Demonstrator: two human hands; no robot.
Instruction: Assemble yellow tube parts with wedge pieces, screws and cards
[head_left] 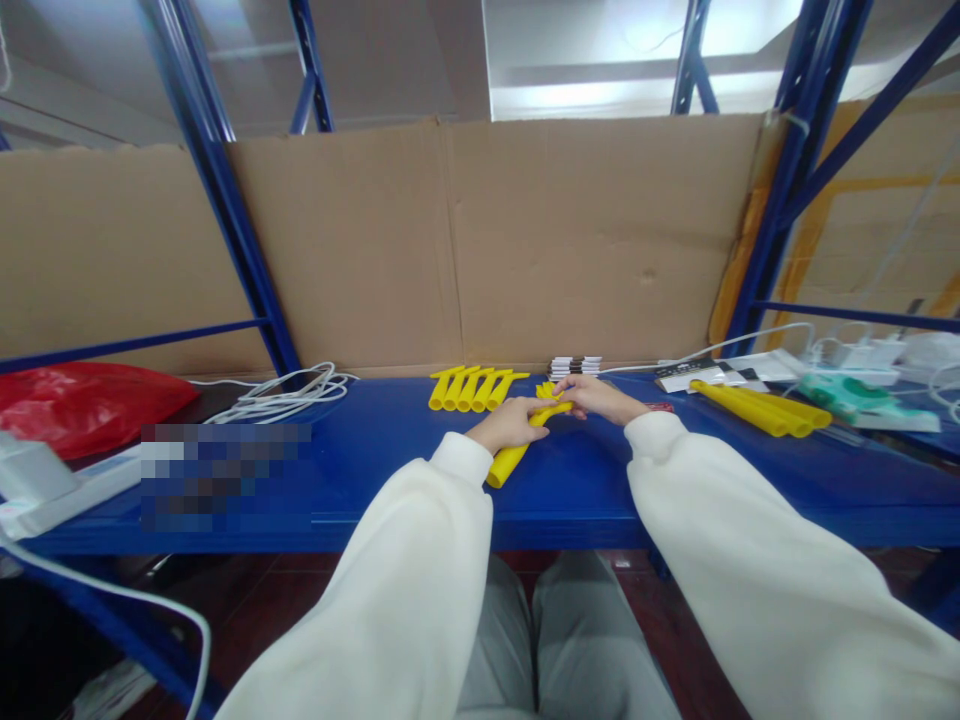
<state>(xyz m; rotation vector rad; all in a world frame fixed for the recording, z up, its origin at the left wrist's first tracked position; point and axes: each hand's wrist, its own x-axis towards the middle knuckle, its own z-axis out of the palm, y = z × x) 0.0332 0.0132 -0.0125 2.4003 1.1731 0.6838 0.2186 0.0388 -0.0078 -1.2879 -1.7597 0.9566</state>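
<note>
Over the middle of the blue shelf, my left hand (512,423) is wrapped round a yellow tapered plastic tube (506,467), its wide open end pointing down toward me. My right hand (592,397) pinches at the narrow far end of this tube, where a yellow crosspiece (555,411) shows between the hands. My fingers hide part of the joint. Just behind lie small yellow pieces (545,390), partly covered by the hands. To the left, several yellow tubes with crosspieces at their far ends (474,392) lie side by side in a row.
Plain yellow tubes (761,408) lie at the right, near a green-and-white packet (862,398). Small black-and-white stacked items (576,368) sit by the cardboard back wall (585,240). On the left are a coiled white cable (300,393), a red bag (90,400) and a power strip (82,495).
</note>
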